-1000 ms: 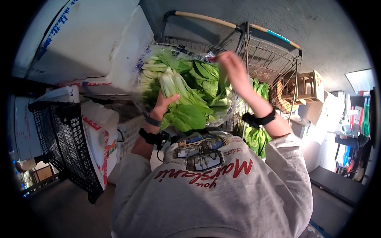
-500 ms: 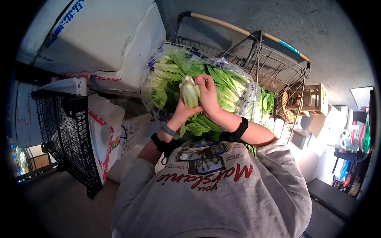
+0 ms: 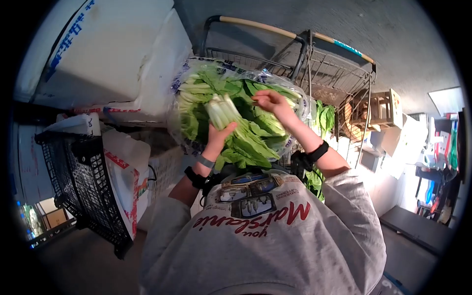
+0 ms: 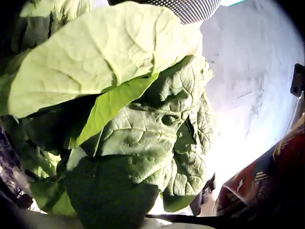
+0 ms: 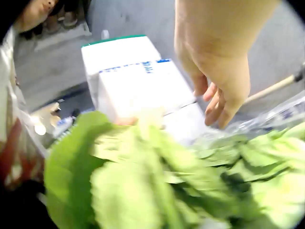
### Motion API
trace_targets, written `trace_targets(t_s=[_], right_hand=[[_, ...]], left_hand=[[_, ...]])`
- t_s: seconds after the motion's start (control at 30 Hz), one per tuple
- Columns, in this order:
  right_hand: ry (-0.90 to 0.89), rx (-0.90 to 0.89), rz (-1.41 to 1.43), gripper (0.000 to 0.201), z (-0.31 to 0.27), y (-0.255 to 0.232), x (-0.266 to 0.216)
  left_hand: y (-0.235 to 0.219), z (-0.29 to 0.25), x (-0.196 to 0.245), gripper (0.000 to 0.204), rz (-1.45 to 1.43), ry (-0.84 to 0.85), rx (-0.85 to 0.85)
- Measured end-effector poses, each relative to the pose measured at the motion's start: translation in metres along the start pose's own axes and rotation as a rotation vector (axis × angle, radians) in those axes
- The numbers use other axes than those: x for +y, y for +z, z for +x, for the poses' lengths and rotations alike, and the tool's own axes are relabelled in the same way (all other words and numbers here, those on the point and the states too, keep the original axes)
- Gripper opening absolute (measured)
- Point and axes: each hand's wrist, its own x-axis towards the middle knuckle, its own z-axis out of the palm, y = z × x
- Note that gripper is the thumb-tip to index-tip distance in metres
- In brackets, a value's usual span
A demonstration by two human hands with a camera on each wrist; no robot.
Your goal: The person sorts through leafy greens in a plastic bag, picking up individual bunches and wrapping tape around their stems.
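Observation:
My left hand (image 3: pixel 216 141) grips a bunch of leafy greens (image 3: pixel 227 112) by its pale stalks, the thumb lying across them. The cut stalk ends point up and away, and the leaves hang toward the sweatshirt. Broad green leaves (image 4: pixel 143 129) fill the left wrist view, hiding that hand. To the right of the bunch, my right hand (image 3: pixel 276 105) hovers over the greens with nothing between its loosely bent fingers. The right wrist view shows this hand (image 5: pixel 221 76) above the leaves. Beneath both hands, a clear plastic bag (image 3: pixel 265 76) with blue print is filled with more greens.
A wire cart (image 3: pixel 339 64) with wooden handle bars stands behind the bag, with more greens (image 3: pixel 324 118) by it at right. White foam boxes (image 3: pixel 113 54) are stacked at left, above a black plastic crate (image 3: pixel 83 172). A wooden crate (image 3: pixel 381 110) sits farther right.
The right hand came from the upper right to the bunch, met the left hand around the stalks, and has since drawn away right. The left hand keeps its grip, the bunch now tilted leaves-down.

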Motion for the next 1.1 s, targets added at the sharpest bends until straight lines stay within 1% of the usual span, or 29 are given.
trace_targets(t_s=[0.03,0.07,0.1,0.13,0.17,0.2,0.27,0.3,0.33,0.37,0.4,0.47,0.5,0.53,0.6,0.63,0.67,0.7,0.73,0.77,0.8,0.83,0.87,0.93,1.0,1.07,1.1], right_hand=[[-0.008,0.046,-0.236,0.035,-0.001,-0.012,0.01],[-0.006,0.103,-0.478,0.039,-0.006,-0.024,0.019],[0.151,0.101,-0.762,0.047,-0.016,-0.042,0.031],[0.293,0.08,-1.037,0.055,-0.017,-0.046,0.035],[0.369,0.046,-1.223,0.065,-0.023,-0.044,0.042],[0.293,0.044,-1.403,0.063,-0.025,-0.033,0.052],[0.305,0.027,-1.38,0.047,-0.023,-0.034,0.062],[0.311,0.031,-1.374,0.047,-0.022,-0.036,0.072],[0.226,0.079,-1.431,0.04,-0.015,-0.039,0.086],[0.147,0.128,-1.482,0.034,-0.013,-0.04,0.101],[0.159,0.135,-1.477,0.034,-0.016,-0.042,0.106],[0.087,0.229,-1.506,0.031,-0.013,-0.044,0.111],[-0.011,0.298,-1.439,0.025,-0.019,-0.046,0.102],[-0.015,0.299,-1.439,0.025,-0.024,-0.049,0.087],[-0.009,0.307,-0.983,0.014,-0.035,-0.058,0.054],[-0.076,0.308,-0.845,0.016,-0.043,-0.063,0.034],[-0.155,0.358,-0.825,0.014,-0.051,-0.063,0.012],[-0.166,0.362,-0.825,0.014,-0.058,-0.065,-0.007],[-0.175,0.366,-0.826,0.015,-0.065,-0.068,-0.025],[-0.15,0.369,-0.813,0.015,-0.071,-0.07,-0.043],[-0.126,0.374,-0.801,0.015,-0.076,-0.072,-0.061],[-0.194,0.418,-0.74,0.015,-0.08,-0.072,-0.077],[-0.254,0.44,-0.668,0.014,-0.082,-0.074,-0.089],[-0.307,0.461,-0.523,0.015,-0.082,-0.069,-0.111],[-0.383,0.429,-0.464,0.017,-0.074,-0.052,-0.122],[-0.293,0.239,-0.304,0.017,-0.064,-0.022,-0.126],[-0.329,0.183,-0.327,0.018,-0.06,-0.003,-0.124]], left_hand=[[0.0,-0.001,-0.003,0.044,0.041,0.06,0.046],[-0.006,0.0,-0.002,0.044,0.02,0.074,0.056],[-0.006,0.0,0.001,0.045,0.026,0.042,0.061],[-0.014,0.0,0.008,0.045,0.039,0.022,0.086],[-0.02,0.002,0.009,0.045,0.037,0.017,0.078],[-0.024,0.005,0.01,0.045,0.072,0.033,0.059],[-0.033,0.009,0.008,0.045,0.108,0.052,0.051],[-0.035,0.01,0.003,0.045,0.11,0.079,0.064],[-0.036,0.011,0.002,0.045,0.106,0.11,0.084],[-0.036,0.011,0.001,0.045,0.109,0.105,0.08],[-0.032,0.011,0.002,0.045,0.109,0.095,0.08],[-0.03,0.012,0.0,0.044,0.105,0.091,0.088],[-0.03,0.013,-0.003,0.045,0.107,0.08,0.082],[-0.029,0.012,-0.004,0.045,0.109,0.069,0.08],[-0.026,0.009,-0.001,0.045,0.116,0.073,0.069],[-0.024,0.006,0.001,0.045,0.122,0.071,0.054],[-0.023,0.004,0.004,0.045,0.12,0.073,0.062],[-0.021,0.001,0.008,0.045,0.127,0.073,0.043],[-0.02,-0.002,0.009,0.045,0.134,0.071,0.024],[-0.02,-0.003,0.01,0.045,0.133,0.073,0.031],[-0.02,-0.004,0.012,0.045,0.152,0.09,0.0],[-0.021,-0.004,0.013,0.045,0.171,0.109,-0.031],[-0.022,-0.004,0.015,0.045,0.17,0.114,-0.024],[-0.023,-0.008,0.018,0.046,0.224,0.065,-0.066],[-0.019,-0.013,0.023,0.049,0.201,0.067,-0.073],[-0.017,-0.018,0.026,0.051,0.181,0.067,-0.087],[-0.017,-0.02,0.028,0.054,0.16,0.068,-0.152]])
